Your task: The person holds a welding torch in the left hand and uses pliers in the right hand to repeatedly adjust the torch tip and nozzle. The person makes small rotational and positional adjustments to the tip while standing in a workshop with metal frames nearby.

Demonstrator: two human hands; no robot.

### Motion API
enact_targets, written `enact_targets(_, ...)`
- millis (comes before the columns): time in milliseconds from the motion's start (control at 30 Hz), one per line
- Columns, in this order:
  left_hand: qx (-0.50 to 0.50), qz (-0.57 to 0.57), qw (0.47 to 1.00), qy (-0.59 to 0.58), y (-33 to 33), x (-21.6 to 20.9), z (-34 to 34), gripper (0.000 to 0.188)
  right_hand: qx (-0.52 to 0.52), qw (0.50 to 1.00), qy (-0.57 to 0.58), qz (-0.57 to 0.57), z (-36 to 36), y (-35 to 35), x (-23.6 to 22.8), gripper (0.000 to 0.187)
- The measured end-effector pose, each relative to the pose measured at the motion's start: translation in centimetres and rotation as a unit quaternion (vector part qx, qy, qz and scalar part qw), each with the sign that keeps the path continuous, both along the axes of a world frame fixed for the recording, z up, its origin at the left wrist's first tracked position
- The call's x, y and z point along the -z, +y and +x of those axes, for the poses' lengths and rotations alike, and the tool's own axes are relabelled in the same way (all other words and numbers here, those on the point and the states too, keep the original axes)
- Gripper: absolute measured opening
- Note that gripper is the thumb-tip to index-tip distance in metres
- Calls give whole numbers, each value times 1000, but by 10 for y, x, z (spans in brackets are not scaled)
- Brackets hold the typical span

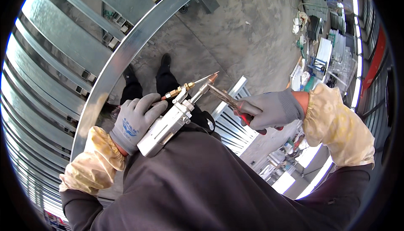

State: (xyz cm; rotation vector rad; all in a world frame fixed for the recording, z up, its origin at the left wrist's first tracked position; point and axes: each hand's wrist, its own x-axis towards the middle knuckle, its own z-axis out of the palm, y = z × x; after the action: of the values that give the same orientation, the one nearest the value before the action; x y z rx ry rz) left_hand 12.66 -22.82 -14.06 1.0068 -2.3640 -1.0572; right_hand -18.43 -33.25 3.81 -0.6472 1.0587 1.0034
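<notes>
My dark jacket fills the bottom of the frame, with yellowish sleeve covers on both forearms. Just above it, left of centre, my left hand, in a grey glove, is wrapped around the silvery body of a handheld welding gun. The gun points up and to the right, its brass fitting and copper nozzle tip sitting near the middle of the frame. I judge the gun to be a heavy, rigid metal tool, best held around its thick body as I have it, well clear of the thin tip and wire guide.

My right hand, also gloved in grey, is closed round the red handles of a pair of pliers, whose nose reaches to just beside the nozzle tip; whether they touch I cannot tell.

Beyond my hands, my black shoes stand on the concrete floor. A long galvanised steel beam sweeps across the upper left, with more steel sections beside it.
</notes>
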Motion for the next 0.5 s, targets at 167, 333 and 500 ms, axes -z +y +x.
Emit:
enact_targets(167,-1,-38,998,-41,21,24,-13,42,-58,996,-7,72,-2,-13,34,29)
enact_targets(333,-38,-78,994,-70,34,37,-33,37,-36,996,-6,86,-20,-12,65,28)
enact_targets(500,-68,-98,987,-104,44,45,-52,37,60,996,0,70,-47,1,83,32)
